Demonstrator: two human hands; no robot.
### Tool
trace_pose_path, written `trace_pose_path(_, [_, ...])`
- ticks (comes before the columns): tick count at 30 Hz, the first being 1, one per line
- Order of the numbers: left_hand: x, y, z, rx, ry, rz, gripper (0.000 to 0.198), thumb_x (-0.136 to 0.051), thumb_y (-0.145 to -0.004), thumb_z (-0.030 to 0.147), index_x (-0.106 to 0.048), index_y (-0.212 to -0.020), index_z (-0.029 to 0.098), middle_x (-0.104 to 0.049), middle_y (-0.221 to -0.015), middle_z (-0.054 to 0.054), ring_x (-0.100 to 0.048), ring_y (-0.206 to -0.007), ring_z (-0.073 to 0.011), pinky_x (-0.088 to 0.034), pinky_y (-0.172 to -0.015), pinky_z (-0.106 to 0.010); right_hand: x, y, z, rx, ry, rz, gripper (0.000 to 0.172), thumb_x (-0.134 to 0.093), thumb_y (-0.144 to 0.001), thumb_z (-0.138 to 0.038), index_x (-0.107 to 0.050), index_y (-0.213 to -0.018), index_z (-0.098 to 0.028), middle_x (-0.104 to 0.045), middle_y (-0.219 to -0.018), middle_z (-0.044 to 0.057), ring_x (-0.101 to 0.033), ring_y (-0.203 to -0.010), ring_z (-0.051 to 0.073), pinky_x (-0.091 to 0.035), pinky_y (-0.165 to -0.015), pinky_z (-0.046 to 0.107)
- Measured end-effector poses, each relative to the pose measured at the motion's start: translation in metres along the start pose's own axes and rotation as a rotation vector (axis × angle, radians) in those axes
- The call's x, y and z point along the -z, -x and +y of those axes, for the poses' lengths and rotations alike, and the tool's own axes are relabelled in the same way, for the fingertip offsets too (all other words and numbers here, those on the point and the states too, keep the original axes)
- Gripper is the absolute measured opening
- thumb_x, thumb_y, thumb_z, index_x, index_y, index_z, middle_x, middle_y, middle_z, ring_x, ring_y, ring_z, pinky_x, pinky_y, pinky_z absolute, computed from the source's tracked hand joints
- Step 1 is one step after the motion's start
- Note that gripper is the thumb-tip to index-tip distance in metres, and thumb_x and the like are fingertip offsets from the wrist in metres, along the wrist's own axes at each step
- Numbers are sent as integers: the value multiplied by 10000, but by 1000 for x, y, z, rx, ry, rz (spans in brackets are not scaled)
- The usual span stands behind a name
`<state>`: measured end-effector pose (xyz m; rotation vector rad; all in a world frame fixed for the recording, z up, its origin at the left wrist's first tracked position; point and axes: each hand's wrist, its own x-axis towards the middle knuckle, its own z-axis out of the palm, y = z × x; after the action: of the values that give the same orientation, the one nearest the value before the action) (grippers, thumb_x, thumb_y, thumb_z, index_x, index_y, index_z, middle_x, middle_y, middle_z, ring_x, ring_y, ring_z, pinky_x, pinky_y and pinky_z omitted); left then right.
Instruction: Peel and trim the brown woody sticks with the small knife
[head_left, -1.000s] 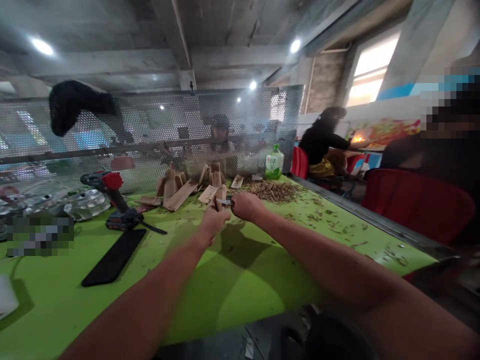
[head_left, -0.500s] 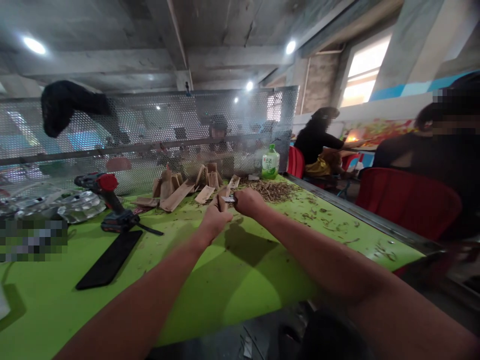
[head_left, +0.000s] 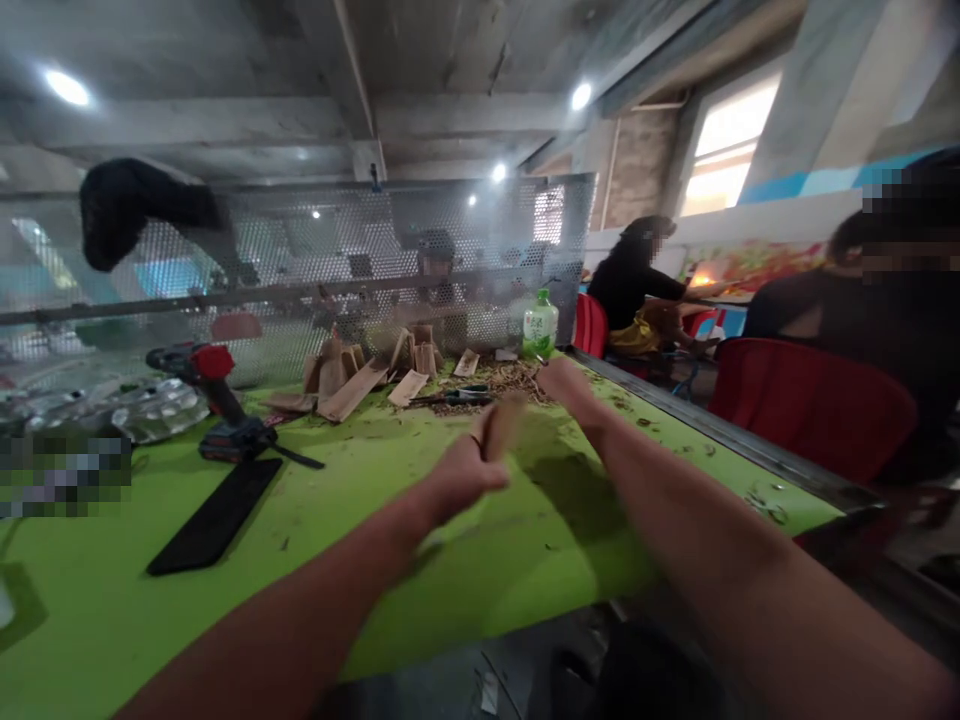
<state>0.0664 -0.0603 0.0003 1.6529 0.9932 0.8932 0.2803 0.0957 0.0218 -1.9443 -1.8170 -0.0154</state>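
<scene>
Above the green table, my left hand is closed around a small piece of wood, blurred by motion. To its right and farther off, my right hand is closed over the wood shavings. A short bit of the knife sticks out past its fingers; the rest is hidden in the fist. A dark-handled tool lies by the shavings, its kind unclear. My two hands are apart.
Wooden pieces lean in a group at the back. A green bottle stands near the perforated metal screen. On the left are a cordless drill and a black flat object. People sit by red chairs at right.
My right hand has moved away to the right with the knife, off the wood. My left hand has come nearer and to the right with the wood. The dark-handled tool now shows.
</scene>
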Motion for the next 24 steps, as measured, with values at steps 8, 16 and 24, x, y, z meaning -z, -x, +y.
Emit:
trace_pose_path(8, [49,-29,-27,93,124,331,610,-597,-569,198,-592,-1179,215,-557,-874,-26,-448,-643,-126,-344,-501,-218,-19,17,-61,186,-25,0,318,-503,-847,-267,-744,-1032,-172,-745,-981,135,-683,-930,241,-463,-765,250])
trace_pose_path(16, [46,-29,-24,89,110,370,581,-600,-561,169,-609,-1141,199,-554,-779,0,-436,-585,-110,-344,-502,-224,-11,53,-90,391,76,-74,316,-470,-879,-279,-742,-992,-163,-746,-990,155,-693,-894,233,-476,-761,262])
trace_pose_path(24, [43,-29,-17,64,7,367,622,-618,-559,137,-618,-1180,159,-622,-852,-55,-518,-697,-168,-394,-570,-256,-12,48,-87,372,141,-77,310,-476,-898,-260,-737,-1031,-159,-743,-981,166,-709,-897,238,-505,-780,284])
